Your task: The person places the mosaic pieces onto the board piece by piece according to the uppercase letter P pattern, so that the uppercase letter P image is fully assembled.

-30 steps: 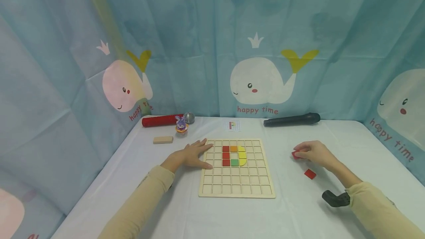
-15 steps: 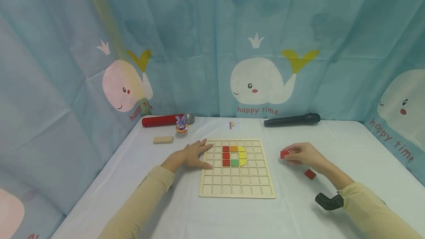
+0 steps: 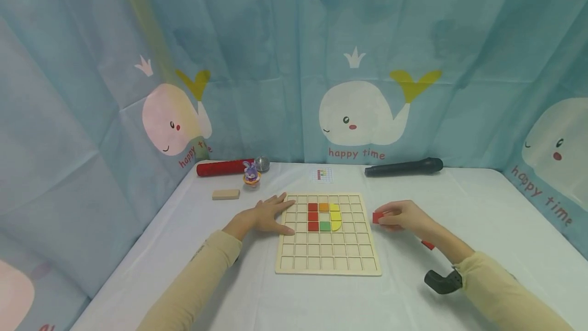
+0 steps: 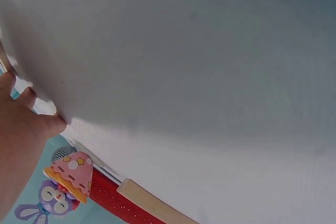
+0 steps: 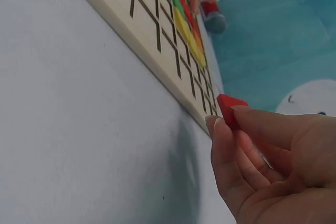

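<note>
My right hand (image 3: 406, 217) pinches a red square tile (image 3: 378, 217) between thumb and fingertips, just off the right edge of the wooden grid board (image 3: 328, 264). In the right wrist view the red tile (image 5: 230, 109) shows tilted at the fingertips, close by the board's rim. Spread fingers of my left hand (image 3: 266, 213) rest on the board's left edge. Set in the grid are a column of red tiles (image 3: 313, 216), an orange tile (image 3: 323, 207), a green tile (image 3: 325, 226) and yellow pieces (image 3: 336, 216), some of them rounded. One more red tile (image 3: 427, 244) lies partly hidden beneath the right forearm.
A small printed grid card (image 3: 321, 174) lies behind the board. At the back left are a red microphone (image 3: 225, 167), a purple rabbit toy (image 3: 251, 173) and a wooden block (image 3: 225, 194). A black microphone (image 3: 404, 167) lies at the back right. A dark device (image 3: 442, 282) sits at the right sleeve.
My right hand has carried the red tile leftward, from the open table up to the board's right edge. The left hand has stayed in place on the board.
</note>
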Demonstrator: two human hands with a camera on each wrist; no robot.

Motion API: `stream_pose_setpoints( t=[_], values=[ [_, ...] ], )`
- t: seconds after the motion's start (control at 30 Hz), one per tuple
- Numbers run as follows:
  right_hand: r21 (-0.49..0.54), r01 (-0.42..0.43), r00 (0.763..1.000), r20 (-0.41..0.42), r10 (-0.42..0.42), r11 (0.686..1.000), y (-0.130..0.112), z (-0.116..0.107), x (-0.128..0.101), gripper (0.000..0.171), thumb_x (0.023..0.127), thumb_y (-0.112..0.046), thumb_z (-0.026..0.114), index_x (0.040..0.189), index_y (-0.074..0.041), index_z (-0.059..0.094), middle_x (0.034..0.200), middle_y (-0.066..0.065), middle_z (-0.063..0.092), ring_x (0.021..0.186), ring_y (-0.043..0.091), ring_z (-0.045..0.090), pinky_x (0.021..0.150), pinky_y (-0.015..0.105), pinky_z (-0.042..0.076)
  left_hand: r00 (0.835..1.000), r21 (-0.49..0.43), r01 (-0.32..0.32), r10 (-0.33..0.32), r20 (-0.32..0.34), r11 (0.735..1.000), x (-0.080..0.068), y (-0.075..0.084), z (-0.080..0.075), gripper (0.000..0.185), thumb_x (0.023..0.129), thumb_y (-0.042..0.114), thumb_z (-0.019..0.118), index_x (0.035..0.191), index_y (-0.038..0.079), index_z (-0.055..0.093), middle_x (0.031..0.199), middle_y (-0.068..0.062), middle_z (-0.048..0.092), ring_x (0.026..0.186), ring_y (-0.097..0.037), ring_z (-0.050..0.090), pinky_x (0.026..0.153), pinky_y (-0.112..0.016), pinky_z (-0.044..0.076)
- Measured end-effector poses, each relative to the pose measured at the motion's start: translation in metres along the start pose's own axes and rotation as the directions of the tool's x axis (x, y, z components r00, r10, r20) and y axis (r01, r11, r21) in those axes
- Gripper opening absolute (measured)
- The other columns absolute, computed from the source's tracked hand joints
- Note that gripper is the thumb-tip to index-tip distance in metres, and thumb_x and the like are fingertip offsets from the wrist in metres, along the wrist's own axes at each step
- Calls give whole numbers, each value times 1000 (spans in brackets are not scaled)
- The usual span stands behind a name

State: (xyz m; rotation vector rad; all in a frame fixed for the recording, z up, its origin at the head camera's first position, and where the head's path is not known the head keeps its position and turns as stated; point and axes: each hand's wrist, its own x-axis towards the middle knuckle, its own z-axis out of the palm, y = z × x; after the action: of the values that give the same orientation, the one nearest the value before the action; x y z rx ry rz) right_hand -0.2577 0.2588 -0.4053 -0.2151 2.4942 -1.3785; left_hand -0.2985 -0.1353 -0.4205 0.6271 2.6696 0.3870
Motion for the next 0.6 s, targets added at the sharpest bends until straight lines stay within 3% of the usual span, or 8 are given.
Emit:
stream_pose_setpoints(
  t=[0.3,0.6],
  values=[
    [41,7,999,50,-10,999,-16,15,5,27,87,-14,72,110,-1,70,94,6,70,81,15,61,74,28,50,1000,6,-6,6,-6,1000,1,-1,2,93,80,65,65,155,26,25,162,-4,10,147,-27,5,113,-58,4],
    [78,52,988,138,-62,996,-27,34,8,29,87,-12,71,112,3,68,99,9,71,85,17,64,76,31,54,1000,0,-3,3,-11,1000,1,-2,2,93,80,65,66,155,27,25,162,-4,11,147,-28,5,113,-58,4]
  ],
)
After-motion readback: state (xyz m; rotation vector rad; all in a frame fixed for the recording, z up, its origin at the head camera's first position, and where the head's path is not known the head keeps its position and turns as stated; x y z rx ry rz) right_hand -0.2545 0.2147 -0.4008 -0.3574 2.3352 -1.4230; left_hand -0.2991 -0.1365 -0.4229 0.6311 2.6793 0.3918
